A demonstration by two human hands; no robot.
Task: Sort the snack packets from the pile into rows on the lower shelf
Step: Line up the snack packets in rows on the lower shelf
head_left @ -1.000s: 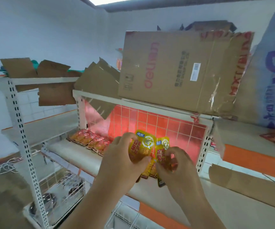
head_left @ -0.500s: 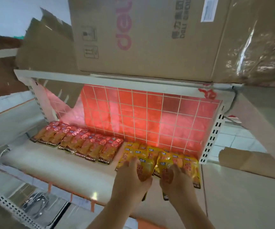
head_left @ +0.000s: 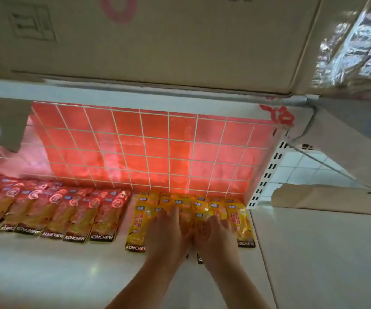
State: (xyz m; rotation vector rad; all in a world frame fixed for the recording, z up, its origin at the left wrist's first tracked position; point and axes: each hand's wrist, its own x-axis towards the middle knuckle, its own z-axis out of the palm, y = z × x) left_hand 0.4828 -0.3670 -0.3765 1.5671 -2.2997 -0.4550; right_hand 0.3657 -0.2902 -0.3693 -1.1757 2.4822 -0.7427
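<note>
A: Item one, the largest: cardboard box (head_left: 157,41), on the upper board, overhanging our work.

B: Item two: lower shelf (head_left: 46,275), white, backed by a red grid panel (head_left: 146,148). The red packets (head_left: 53,217) lie on it in an overlapped row at the left, against the panel.

A: Item three: yellow packets (head_left: 139,221), to the right of the red ones with a bare gap between, running to the shelf's right end. The pile is not in view.

B: Item four, our hands. Left hand (head_left: 169,237) and right hand (head_left: 215,237) are side by side, fingers stretched flat and pressing on the middle of the yellow row. We see nothing pinched.

A: Smallest: one black packet end (head_left: 199,260) pokes out under the right hand's heel, forward of its neighbours.

B: We judge the step to be seating that packet. We should slide it back until the printed ends line up, press lightly, then lift straight off so the glossy overlap does not skid.
</note>
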